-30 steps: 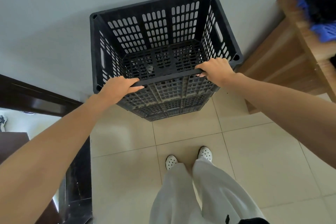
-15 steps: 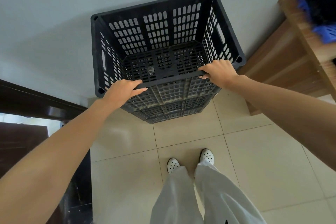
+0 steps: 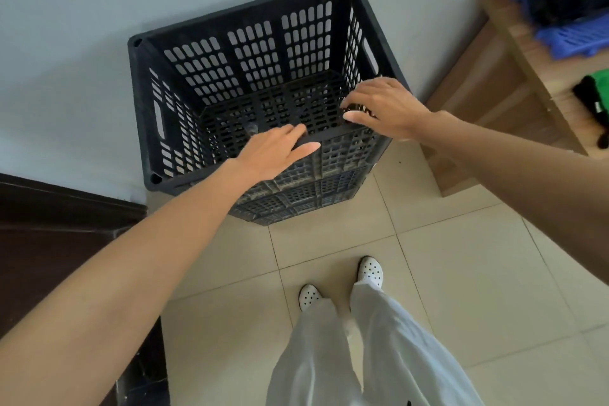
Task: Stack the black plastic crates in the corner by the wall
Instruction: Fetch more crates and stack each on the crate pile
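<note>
A black slotted plastic crate sits on top of a stack of like crates, tight against the grey wall. My left hand lies across the middle of the near rim, fingers stretched over the edge, thumb along the outside, not clenched. Just above the rim near the right corner, my right hand has its fingers spread, with only the thumb touching the edge. A small grey bit lies on the crate's floor.
A wooden bench stands right of the stack, carrying a blue plastic tray, dark cloth and a green item. A dark door frame is at left. My feet stand on beige floor tiles.
Both hands have let go of the near rim's corners and slid inward; the right hand has lifted with spread fingers. The crate now rests lower, on the stack.
</note>
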`<state>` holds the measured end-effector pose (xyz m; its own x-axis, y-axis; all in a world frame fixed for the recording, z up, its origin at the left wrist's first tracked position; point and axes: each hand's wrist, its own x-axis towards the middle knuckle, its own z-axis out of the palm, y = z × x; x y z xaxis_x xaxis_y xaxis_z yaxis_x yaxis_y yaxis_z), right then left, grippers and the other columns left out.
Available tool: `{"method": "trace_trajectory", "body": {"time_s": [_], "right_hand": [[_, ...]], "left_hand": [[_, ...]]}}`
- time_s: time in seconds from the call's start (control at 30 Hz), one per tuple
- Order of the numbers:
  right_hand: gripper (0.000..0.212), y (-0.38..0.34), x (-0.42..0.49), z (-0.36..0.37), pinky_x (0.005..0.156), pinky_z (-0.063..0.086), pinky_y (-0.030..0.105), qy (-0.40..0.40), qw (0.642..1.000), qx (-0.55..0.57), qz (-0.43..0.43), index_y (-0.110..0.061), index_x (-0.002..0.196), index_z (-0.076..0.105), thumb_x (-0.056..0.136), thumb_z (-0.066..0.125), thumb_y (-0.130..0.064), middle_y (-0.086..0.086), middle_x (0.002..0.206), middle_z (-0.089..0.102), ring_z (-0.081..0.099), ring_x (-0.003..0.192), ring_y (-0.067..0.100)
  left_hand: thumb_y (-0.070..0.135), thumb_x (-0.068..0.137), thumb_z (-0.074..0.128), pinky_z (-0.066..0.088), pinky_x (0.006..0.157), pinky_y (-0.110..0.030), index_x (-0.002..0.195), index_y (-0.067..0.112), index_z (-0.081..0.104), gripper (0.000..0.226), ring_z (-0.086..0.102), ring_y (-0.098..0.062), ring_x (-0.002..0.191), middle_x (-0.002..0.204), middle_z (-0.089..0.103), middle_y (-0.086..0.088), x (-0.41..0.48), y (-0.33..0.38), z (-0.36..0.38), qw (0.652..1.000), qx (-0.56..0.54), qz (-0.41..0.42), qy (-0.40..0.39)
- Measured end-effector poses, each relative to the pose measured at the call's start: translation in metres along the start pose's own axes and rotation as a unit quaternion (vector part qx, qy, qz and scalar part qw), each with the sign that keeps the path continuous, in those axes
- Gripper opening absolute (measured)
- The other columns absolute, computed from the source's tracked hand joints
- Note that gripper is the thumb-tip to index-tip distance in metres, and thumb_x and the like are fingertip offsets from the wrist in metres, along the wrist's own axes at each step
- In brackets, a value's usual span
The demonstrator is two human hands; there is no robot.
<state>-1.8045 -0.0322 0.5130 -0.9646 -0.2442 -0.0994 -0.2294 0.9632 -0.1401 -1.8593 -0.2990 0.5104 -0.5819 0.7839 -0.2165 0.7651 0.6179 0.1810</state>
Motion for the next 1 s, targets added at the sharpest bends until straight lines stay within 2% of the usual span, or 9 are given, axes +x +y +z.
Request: {"method": "trace_trajectory", "body": {"time_s": [0.1, 0.2, 0.37, 0.5, 0.63, 0.7, 0.8, 0.9, 1.0], "right_hand": [[0.059, 0.031, -0.001, 0.004, 0.121, 0.009, 0.044, 0.021, 0.995, 0.008, 0.101, -0.024, 0.15, 0.03, 0.1, 0.022, -0.056, 0.003, 0.16, 0.023, 0.011, 0.15, 0.022], [0.06, 0.048, 0.002, 0.017, 0.122, 0.007, 0.045, 0.011, 0.99, 0.056, 0.126, -0.019, 0.156, 0.009, 0.104, 0.026, -0.043, 0.001, 0.164, -0.004, -0.007, 0.151, 0.021], [0.061, 0.054, 0.004, 0.024, 0.123, 0.007, 0.042, 0.034, 0.989, 0.096, 0.108, -0.013, 0.156, 0.004, 0.103, 0.026, -0.033, 0.004, 0.163, -0.006, -0.01, 0.15, 0.024], [0.071, 0.064, 0.004, 0.016, 0.12, 0.001, 0.042, 0.007, 0.996, 0.066, 0.067, -0.018, 0.156, -0.005, 0.101, 0.024, -0.052, 0.005, 0.163, -0.013, -0.01, 0.15, 0.025], [0.074, 0.078, 0.025, 0.001, 0.119, 0.007, 0.039, 0.033, 0.991, 0.092, 0.087, -0.014, 0.156, -0.005, 0.101, 0.029, -0.051, 0.005, 0.163, -0.009, 0.001, 0.151, 0.022], [0.075, 0.084, 0.05, -0.01, 0.119, 0.006, 0.037, 0.03, 0.99, 0.103, 0.087, -0.011, 0.155, -0.007, 0.101, 0.034, -0.043, 0.006, 0.163, -0.011, -0.002, 0.151, 0.021], [0.076, 0.09, 0.095, -0.019, 0.122, 0.005, 0.04, 0.02, 0.992, 0.096, 0.084, -0.008, 0.154, -0.01, 0.101, 0.04, -0.03, 0.008, 0.162, -0.013, -0.007, 0.15, 0.023], [0.075, 0.097, 0.139, -0.023, 0.121, 0.004, 0.04, 0.024, 0.992, 0.08, 0.098, -0.006, 0.154, -0.01, 0.099, 0.04, -0.02, 0.01, 0.162, -0.013, -0.009, 0.15, 0.025], [0.075, 0.104, 0.173, -0.023, 0.121, 0.003, 0.039, 0.023, 0.991, 0.071, 0.115, -0.006, 0.154, -0.009, 0.099, 0.04, -0.018, 0.01, 0.162, -0.012, -0.01, 0.15, 0.024]], "left_hand": [[0.06, 0.099, 0.021, 0.043, 0.067, -0.036, 0.11, 0.015, 0.055, 0.057, 0.061, -0.026, 0.096, 0.101, 0.061, -0.002, 0.054, 0.053, -0.001, 0.997, -0.068, 0.006, -0.031], [0.067, 0.095, 0.015, 0.051, 0.078, -0.041, 0.096, 0.023, 0.062, 0.064, 0.065, -0.026, 0.091, 0.096, 0.068, -0.001, 0.086, 0.073, 0.003, 0.991, -0.119, -0.024, -0.053], [0.061, 0.099, 0.018, 0.048, 0.081, -0.037, 0.082, 0.035, 0.059, 0.051, 0.062, -0.013, 0.088, 0.097, 0.066, 0.007, 0.095, 0.069, 0.0, 0.975, -0.191, 0.01, -0.111], [0.057, 0.1, 0.022, 0.043, 0.067, -0.032, 0.087, 0.028, 0.057, 0.048, 0.057, -0.01, 0.072, 0.08, 0.06, 0.007, 0.097, 0.07, -0.003, 0.971, -0.208, 0.006, -0.114], [0.06, 0.099, 0.024, 0.035, 0.053, -0.031, 0.097, 0.021, 0.051, 0.047, 0.051, -0.01, 0.053, 0.062, 0.052, 0.006, 0.105, 0.061, -0.01, 0.979, -0.181, -0.031, -0.085], [0.054, 0.101, 0.026, 0.045, 0.058, -0.033, 0.105, 0.023, 0.052, 0.041, 0.061, -0.013, 0.068, 0.08, 0.063, 0.006, 0.121, 0.046, -0.022, 0.986, -0.159, -0.048, -0.017], [0.036, 0.102, 0.039, 0.055, 0.087, -0.039, 0.12, 0.02, 0.054, 0.028, 0.061, -0.014, 0.105, 0.117, 0.063, 0.001, 0.16, 0.005, -0.046, 0.987, -0.098, -0.057, 0.11], [0.023, 0.098, 0.048, 0.038, 0.111, -0.039, 0.138, 0.019, 0.044, 0.04, 0.043, -0.019, 0.133, 0.143, 0.047, -0.004, 0.201, -0.043, -0.072, 0.983, -0.064, -0.073, 0.158], [0.017, 0.095, 0.051, 0.032, 0.114, -0.04, 0.149, 0.017, 0.03, 0.058, 0.034, -0.025, 0.138, 0.15, 0.035, -0.007, 0.234, -0.085, -0.09, 0.991, -0.015, -0.035, 0.131]]}}
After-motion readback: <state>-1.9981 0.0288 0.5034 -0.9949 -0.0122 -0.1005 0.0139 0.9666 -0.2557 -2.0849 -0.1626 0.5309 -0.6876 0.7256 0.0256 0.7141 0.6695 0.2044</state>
